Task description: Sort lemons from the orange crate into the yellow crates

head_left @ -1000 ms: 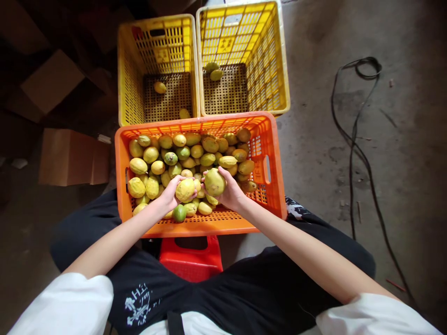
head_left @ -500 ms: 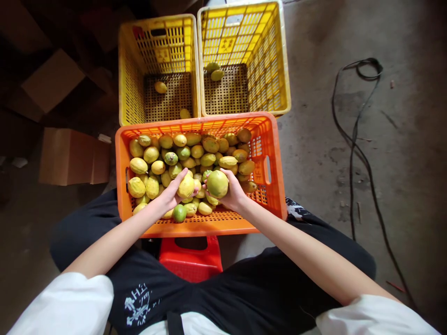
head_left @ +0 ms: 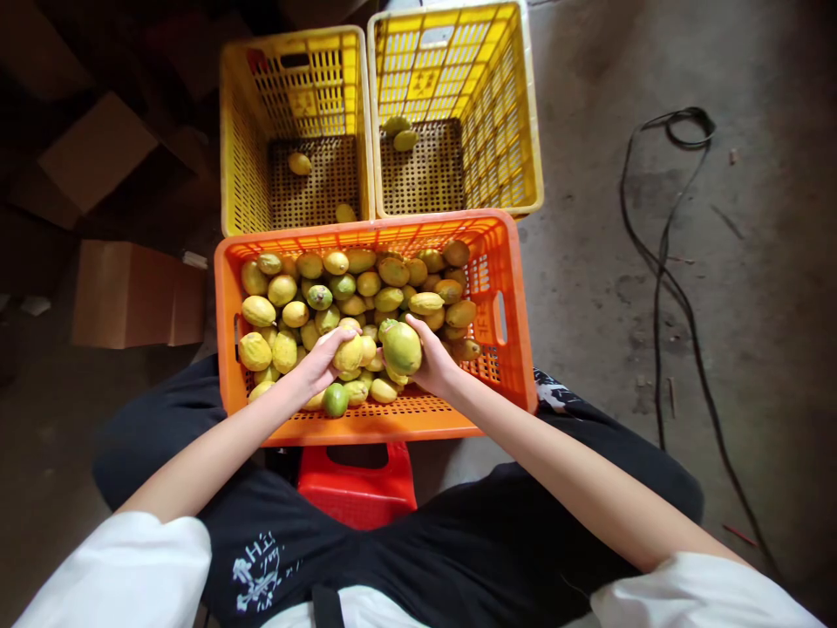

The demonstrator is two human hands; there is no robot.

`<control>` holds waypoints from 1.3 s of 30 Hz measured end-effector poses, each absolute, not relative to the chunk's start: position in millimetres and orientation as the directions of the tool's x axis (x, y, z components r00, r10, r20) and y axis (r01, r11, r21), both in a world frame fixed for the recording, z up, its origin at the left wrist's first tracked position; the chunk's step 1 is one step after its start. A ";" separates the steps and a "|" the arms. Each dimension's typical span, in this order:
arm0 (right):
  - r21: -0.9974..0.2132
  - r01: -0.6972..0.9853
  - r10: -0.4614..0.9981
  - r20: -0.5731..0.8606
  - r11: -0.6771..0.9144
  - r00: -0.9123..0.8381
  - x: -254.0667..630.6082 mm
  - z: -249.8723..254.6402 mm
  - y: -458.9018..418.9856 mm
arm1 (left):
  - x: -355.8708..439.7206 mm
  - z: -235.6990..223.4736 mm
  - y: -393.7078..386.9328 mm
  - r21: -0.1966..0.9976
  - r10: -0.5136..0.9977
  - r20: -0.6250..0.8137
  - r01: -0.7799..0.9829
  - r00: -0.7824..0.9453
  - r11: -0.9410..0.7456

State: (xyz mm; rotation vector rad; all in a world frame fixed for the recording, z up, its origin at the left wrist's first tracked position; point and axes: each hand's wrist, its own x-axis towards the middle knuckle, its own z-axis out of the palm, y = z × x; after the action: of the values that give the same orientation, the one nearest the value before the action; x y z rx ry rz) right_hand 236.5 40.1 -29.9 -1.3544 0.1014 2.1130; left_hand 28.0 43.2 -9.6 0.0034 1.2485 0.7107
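Freshly turned, another side exposed, a greenish lemon (head_left: 403, 350) is gripped by the right hand (head_left: 435, 362), a yellow lemon (head_left: 348, 354) by the left hand (head_left: 319, 365).

Right hand (head_left: 434, 362) partly behind greenish fruit (head_left: 403, 349)

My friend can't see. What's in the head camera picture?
The left hand holds a yellow fruit and the right hand a greener one, above an orange crate of piled fruit; beyond stand two yellow crates with scattered fruits.
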 end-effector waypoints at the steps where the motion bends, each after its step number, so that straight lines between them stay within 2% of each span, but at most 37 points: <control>1: -0.270 -0.532 0.465 -0.841 -0.803 -0.276 235.8 -29.7 39.6 | 27.7 -10.4 43.0 0.370 0.489 -0.861 -0.486 0.140 0.792; 11: -0.353 -0.493 0.534 -0.793 -0.795 -0.293 236.3 -32.0 36.1 | 29.4 -15.3 41.9 0.350 0.436 -0.899 -0.511 0.053 0.785; 18: -0.408 -0.502 0.576 -0.781 -0.763 -0.241 235.0 -31.9 33.8 | 32.6 -5.8 44.7 0.341 0.451 -0.887 -0.514 0.101 0.787; 29: -0.314 -0.500 0.487 -0.833 -0.807 -0.262 234.7 -18.5 41.8 | 30.0 -5.5 48.8 0.366 0.440 -0.898 -0.582 -0.016 0.726; 35: -0.262 -0.506 0.444 -0.851 -0.822 -0.280 234.4 -22.0 41.4 | 35.6 -0.4 49.4 0.370 0.441 -0.897 -0.569 -0.013 0.735; 39: -0.245 -0.509 0.450 -0.830 -0.825 -0.330 236.2 -24.7 40.9 | 37.9 4.3 52.7 0.327 0.389 -0.921 -0.572 -0.015 0.752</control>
State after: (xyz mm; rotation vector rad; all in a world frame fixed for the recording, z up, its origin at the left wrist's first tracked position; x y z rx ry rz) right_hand 236.2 40.9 -24.7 -1.3271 0.0781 2.1696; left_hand 37.9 52.7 4.3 -0.1629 1.3900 0.7671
